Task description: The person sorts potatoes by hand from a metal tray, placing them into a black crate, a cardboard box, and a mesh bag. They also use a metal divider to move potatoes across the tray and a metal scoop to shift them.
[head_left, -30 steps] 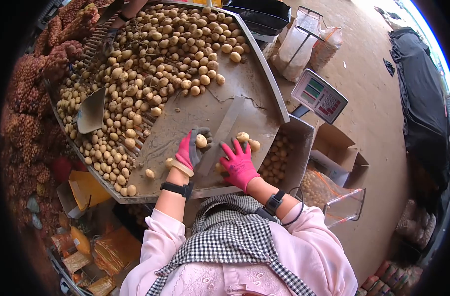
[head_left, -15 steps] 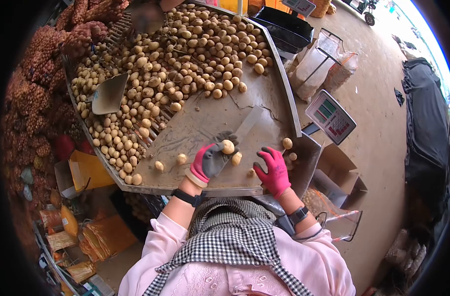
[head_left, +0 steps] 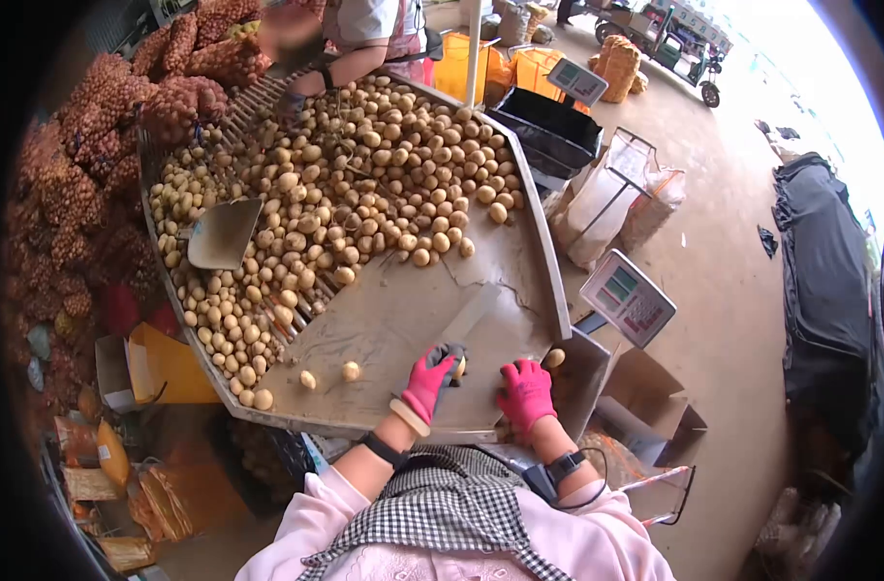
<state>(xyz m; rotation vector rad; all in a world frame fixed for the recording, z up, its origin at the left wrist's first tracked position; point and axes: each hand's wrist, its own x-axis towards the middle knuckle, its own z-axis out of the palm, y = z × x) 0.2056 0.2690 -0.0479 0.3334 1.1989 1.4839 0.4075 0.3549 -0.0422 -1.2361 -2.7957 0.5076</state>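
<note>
My left hand, in a pink and grey glove, is closed at the front of the metal sorting table. A small potato shows partly at its fingertips. To its right, my right hand, in a pink glove, is curled palm down over the table's front edge; whatever lies under its fingers is hidden. Just beyond it sits one potato near the right rim. Two loose potatoes, one of them here, lie left of my left hand. A large heap of potatoes covers the far side.
A scoop rests on the heap. At the far edge a co-worker's arm reaches over the potatoes. On the right stand a digital scale and an open cardboard box. Filled net sacks are piled at left.
The view has tilted up, showing more of the co-worker. My right hand has turned palm down with its fingers curled. My left hand's fingers have closed around a potato.
</note>
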